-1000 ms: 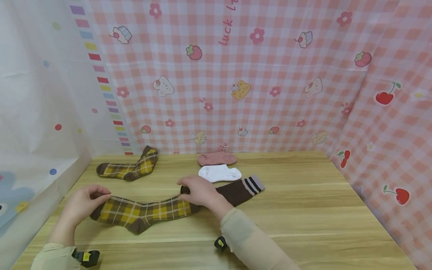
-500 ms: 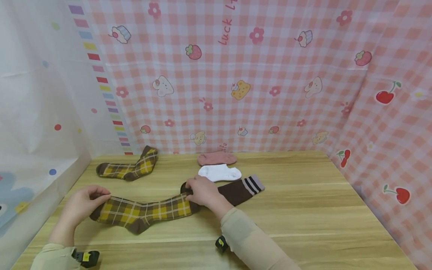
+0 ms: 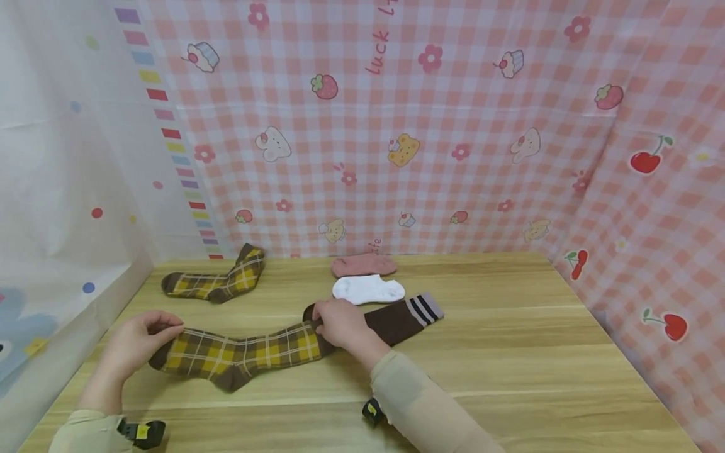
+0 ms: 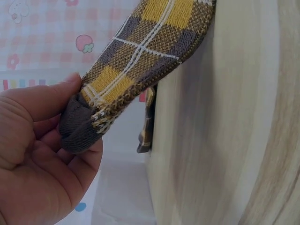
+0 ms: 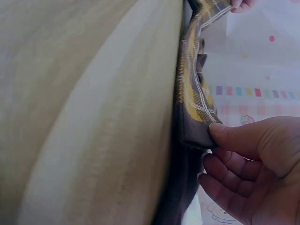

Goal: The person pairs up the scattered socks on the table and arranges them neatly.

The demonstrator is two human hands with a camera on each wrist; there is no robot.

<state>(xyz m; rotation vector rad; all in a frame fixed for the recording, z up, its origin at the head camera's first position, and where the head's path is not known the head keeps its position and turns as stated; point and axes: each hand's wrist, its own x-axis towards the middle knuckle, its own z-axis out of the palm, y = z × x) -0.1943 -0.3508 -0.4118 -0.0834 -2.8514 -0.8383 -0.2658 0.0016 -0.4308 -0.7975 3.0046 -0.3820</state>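
Observation:
A plaid sock [image 3: 249, 355] in yellow and brown stretches between the two hands above the table's near left part. The left hand [image 3: 133, 346] pinches its dark toe between thumb and fingers, seen close in the left wrist view. At the other end the right hand [image 3: 342, 324] pinches the dark cuff; in the right wrist view the thumb lies on the cuff's edge. Just under and beyond the right hand lies a dark brown sock [image 3: 393, 324] with a grey, black-striped cuff. The hand and the plaid cuff hide part of it.
A matching plaid sock [image 3: 218, 283] lies at the back left of the wooden table [image 3: 510, 377]. A white ankle sock [image 3: 368, 290] and a pink ankle sock [image 3: 364, 265] lie behind the brown one. Patterned cloth [image 3: 464, 113] hangs behind and at the sides.
The right hand has shifted slightly to the right along the plaid cuff. The left hand keeps its pinch on the toe, nearly still. The other socks have not moved.

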